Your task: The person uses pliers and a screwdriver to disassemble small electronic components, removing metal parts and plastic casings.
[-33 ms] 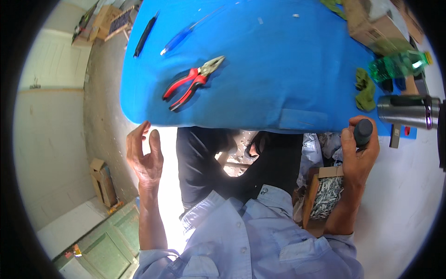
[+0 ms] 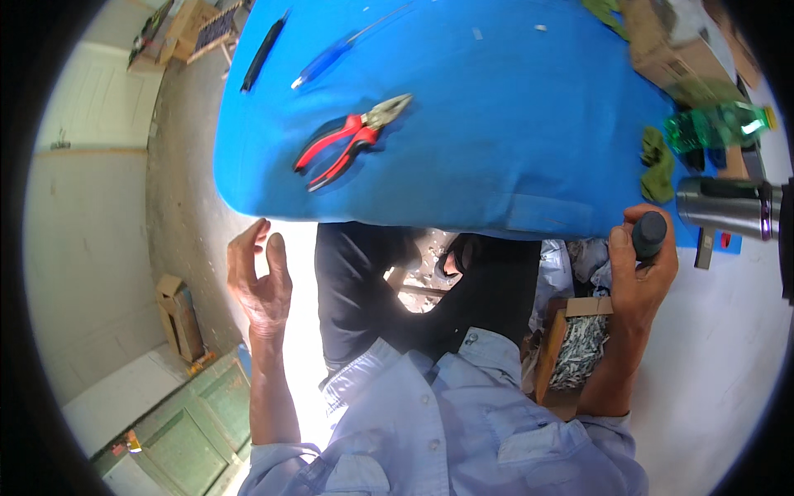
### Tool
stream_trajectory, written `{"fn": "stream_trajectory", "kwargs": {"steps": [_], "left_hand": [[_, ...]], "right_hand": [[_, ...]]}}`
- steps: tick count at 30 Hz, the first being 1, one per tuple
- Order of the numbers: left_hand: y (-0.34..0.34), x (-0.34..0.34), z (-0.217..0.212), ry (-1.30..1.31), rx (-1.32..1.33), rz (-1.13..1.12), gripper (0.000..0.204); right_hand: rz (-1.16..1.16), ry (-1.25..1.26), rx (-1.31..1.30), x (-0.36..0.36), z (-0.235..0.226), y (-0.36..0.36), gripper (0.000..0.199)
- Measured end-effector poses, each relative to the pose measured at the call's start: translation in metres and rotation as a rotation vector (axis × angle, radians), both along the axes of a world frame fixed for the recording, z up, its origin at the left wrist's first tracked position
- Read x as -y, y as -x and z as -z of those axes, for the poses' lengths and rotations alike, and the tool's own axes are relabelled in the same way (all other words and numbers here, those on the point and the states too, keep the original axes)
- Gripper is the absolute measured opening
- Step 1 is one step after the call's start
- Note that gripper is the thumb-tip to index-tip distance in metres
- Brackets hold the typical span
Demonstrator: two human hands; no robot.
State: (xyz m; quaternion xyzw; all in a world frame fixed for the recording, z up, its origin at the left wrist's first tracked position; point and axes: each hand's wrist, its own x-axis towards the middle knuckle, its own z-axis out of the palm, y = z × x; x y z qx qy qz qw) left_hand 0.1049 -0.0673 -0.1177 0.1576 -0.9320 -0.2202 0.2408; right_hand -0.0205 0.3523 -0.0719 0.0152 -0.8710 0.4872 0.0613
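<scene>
My left hand is raised just off the near left corner of the blue-covered table, with nothing in it and its thumb apart from the fingers. At the near right edge, my right hand is wrapped round a dark grey, round-ended cylinder; its lower part is hidden in the grip, so its kind cannot be told. A pair of combination pliers with red and black handles lies on the cloth, jaws pointing far right. Beyond it are a screwdriver with a blue handle and a black pen-like tool.
Near my right hand are a steel flask, a green cloth and a green plastic bottle lying on its side. A cardboard box stands at the far right. An open box of shredded-looking strips sits beside my right forearm.
The table and its things have shifted slightly within the picture, as the view moved a little. Both hands keep nearly the same place and pose.
</scene>
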Motion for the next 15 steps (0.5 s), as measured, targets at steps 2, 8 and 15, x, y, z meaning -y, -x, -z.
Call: {"fn": "stream_trajectory", "kwargs": {"steps": [2, 8, 15], "left_hand": [[-0.043, 0.023, 0.017, -0.073, 0.078, -0.062, 0.025], [-0.087, 0.067, 0.137, -0.429, 0.350, -0.341, 0.025], [-0.107, 0.080, 0.260, -0.693, 0.472, -0.276, 0.014]], "right_hand": [[-0.061, -0.066, -0.023, 0.033, 0.002, -0.005, 0.026], [-0.229, -0.394, -0.222, 0.126, 0.015, 0.028, 0.033], [-0.432, -0.589, -0.337, 0.209, 0.023, 0.072, 0.044]]}}
